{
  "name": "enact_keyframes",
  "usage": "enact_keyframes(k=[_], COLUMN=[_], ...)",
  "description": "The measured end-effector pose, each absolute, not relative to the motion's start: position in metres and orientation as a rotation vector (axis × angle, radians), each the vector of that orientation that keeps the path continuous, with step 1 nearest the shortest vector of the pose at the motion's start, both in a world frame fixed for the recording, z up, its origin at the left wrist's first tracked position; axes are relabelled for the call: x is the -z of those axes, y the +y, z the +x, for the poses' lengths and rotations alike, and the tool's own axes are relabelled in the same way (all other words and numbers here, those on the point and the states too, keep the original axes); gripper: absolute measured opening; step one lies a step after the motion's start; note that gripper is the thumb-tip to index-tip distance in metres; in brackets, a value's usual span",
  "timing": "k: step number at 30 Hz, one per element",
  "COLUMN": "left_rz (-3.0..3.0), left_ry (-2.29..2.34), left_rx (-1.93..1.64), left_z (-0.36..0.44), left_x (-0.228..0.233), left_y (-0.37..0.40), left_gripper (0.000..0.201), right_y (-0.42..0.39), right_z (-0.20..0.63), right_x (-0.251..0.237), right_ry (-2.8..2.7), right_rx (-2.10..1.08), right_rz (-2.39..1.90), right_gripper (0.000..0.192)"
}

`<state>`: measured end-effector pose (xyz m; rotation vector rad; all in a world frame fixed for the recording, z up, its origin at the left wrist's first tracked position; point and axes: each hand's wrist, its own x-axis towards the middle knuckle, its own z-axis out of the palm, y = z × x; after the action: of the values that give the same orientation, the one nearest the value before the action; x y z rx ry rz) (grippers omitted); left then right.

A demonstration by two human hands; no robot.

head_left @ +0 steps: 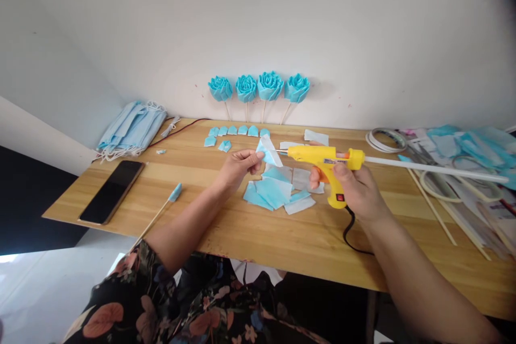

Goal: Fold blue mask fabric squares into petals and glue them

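Observation:
My right hand [357, 188] grips a yellow glue gun [322, 158] by its handle, a white glue stick [435, 170] jutting out behind it. The nozzle points left at a folded blue and white fabric piece [269, 153], which my left hand [238, 166] pinches above the wooden table [250, 231]. Under both hands lies a loose pile of blue and white fabric squares [278, 191].
Several blue fabric roses on sticks [258, 88] lean on the wall. A row of small folded petals [236, 130] lies before them. Stacked face masks [131, 128], a phone [112, 191] and a blue-tipped stick [161, 212] are left; tape rolls [387, 140], sticks and scraps are right.

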<state>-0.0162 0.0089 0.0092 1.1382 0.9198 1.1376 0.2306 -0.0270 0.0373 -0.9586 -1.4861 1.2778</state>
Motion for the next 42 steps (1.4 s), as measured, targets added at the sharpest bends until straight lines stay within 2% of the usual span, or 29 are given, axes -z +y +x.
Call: enact_keyframes(k=[16, 25, 35, 39, 42], left_rz=[1.128, 1.126, 1.118, 1.102, 1.079], left_ry=[0.903, 0.904, 0.908, 0.904, 0.897], left_rx=[-1.134, -1.157, -1.207, -1.235, -1.244], left_z=[-0.017, -0.018, -0.020, -0.021, -0.020], left_x=[-0.012, -0.011, -0.012, -0.012, -0.013], left_y=[0.008, 0.008, 0.010, 0.011, 0.011], left_gripper=[0.044, 0.045, 0.042, 0.043, 0.044], right_y=[-0.027, -0.025, -0.026, -0.026, -0.026], right_z=[0.228, 0.231, 0.228, 0.231, 0.233], right_x=[-0.034, -0.029, -0.038, -0.042, -0.043], right_ry=[-1.566, -1.602, -1.650, -1.567, -1.440], right_rx=[-1.288, -1.265, -1.248, -1.314, -1.306], right_rz=[-0.955, -0.992, -1.016, -0.955, -0.916], right_gripper=[0.039, 0.047, 0.041, 0.038, 0.043])
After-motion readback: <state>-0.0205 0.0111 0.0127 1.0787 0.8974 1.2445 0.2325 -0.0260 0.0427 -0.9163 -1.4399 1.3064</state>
